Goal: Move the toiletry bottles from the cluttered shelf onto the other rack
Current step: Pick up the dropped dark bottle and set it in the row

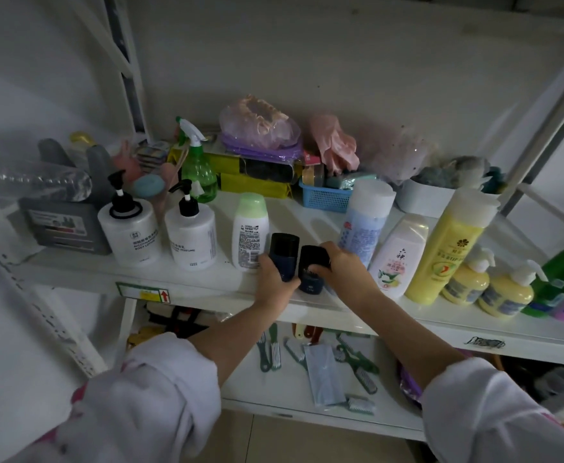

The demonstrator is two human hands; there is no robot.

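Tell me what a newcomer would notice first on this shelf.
First, the two hands at the shelf's front edge: the left hand grips one dark bottle and the right hand covers the other dark bottle beside it. Next, the tall yellow bottle leaning at the right, and the green spray bottle standing further back before the clutter.

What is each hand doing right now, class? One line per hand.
Left hand: closed around the left dark blue bottle.
Right hand: closed over the right dark blue bottle, gripping its black cap.
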